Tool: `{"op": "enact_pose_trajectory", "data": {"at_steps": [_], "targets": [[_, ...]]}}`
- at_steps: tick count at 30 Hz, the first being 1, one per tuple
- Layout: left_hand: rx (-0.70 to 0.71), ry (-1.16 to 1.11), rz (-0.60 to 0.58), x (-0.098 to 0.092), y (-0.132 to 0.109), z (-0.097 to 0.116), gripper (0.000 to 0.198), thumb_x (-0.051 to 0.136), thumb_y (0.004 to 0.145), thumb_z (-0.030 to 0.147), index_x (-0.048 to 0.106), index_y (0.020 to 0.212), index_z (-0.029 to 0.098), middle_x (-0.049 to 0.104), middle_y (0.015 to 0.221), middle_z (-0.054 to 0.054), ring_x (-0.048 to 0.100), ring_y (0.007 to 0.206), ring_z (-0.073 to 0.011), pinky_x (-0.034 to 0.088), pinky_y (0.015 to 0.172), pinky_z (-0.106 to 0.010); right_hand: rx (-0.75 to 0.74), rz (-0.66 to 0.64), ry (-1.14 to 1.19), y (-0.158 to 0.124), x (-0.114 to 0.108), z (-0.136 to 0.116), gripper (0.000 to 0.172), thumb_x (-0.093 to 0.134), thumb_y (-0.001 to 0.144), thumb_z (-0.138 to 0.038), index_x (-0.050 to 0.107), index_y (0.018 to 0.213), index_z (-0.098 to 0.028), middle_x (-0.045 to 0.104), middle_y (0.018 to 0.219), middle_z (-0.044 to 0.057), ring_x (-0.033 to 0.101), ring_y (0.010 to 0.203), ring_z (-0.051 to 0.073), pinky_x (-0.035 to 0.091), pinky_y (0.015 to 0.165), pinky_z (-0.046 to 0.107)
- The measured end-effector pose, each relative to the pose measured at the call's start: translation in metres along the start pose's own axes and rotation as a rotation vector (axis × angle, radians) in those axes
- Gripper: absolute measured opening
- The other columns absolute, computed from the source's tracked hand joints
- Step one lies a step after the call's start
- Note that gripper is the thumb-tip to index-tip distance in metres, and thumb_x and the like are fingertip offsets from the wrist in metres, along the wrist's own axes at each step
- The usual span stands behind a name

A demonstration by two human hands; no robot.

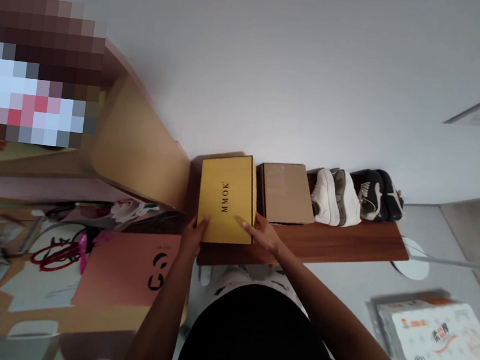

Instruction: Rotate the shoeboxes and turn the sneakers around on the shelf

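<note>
A yellow box marked MMOK lies flat at the left end of a dark wooden shelf. My left hand grips its near left corner, thumb on the lid. My right hand holds the near right corner, fingers curled over the edge. To the right of it lies a plain brown cardboard box. Further right stand a pair of white sneakers and a pair of black sneakers.
A white wall rises behind the shelf. Left of me are a tan cardboard panel, a salmon-coloured bag and cluttered papers. On the grey floor at the right lie a pack of tissue rolls and a white fan base.
</note>
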State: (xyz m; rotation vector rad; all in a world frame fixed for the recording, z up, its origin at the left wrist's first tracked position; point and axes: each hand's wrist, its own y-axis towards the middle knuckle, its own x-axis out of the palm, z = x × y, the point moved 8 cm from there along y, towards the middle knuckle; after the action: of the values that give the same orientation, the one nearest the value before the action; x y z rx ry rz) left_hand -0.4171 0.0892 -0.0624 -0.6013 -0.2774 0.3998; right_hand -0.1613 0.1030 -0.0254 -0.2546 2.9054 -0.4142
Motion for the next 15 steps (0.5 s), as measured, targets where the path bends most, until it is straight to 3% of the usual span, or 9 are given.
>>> {"op": "enact_pose_trajectory", "data": {"at_steps": [4, 9, 15], "targets": [[0.049, 0.074, 0.074, 0.004, 0.002, 0.011, 0.049, 0.082, 0.077, 0.031, 0.069, 0.123, 0.019, 0.078, 0.101, -0.009, 0.075, 0.092, -0.0224, 0.061, 0.086, -0.037, 0.017, -0.06, 0.044, 0.012, 0.009, 0.005, 0.063, 0.06, 0.088, -0.062, 0.06, 0.136, -0.021, 0.07, 0.129, 0.008, 0.064, 0.12, 0.028, 0.051, 0.104, 0.043], [0.082, 0.157, 0.119, 0.004, 0.004, 0.011, 0.053, 0.082, 0.076, 0.034, 0.069, 0.125, 0.019, 0.078, 0.104, -0.01, 0.075, 0.094, -0.0235, 0.061, 0.083, -0.035, 0.14, 0.004, -0.058, 0.025, 0.007, 0.032, 0.06, 0.058, 0.09, -0.062, 0.062, 0.13, -0.018, 0.072, 0.123, 0.011, 0.067, 0.115, 0.028, 0.051, 0.102, 0.045], [0.118, 0.204, 0.101, 0.01, 0.009, 0.004, 0.059, 0.08, 0.077, 0.039, 0.066, 0.131, 0.021, 0.075, 0.117, -0.01, 0.072, 0.107, -0.0256, 0.058, 0.091, -0.037, 0.175, 0.045, -0.14, 0.034, 0.004, 0.046, 0.049, 0.057, 0.092, -0.055, 0.063, 0.126, -0.019, 0.072, 0.122, 0.01, 0.065, 0.117, 0.029, 0.049, 0.103, 0.046]]}}
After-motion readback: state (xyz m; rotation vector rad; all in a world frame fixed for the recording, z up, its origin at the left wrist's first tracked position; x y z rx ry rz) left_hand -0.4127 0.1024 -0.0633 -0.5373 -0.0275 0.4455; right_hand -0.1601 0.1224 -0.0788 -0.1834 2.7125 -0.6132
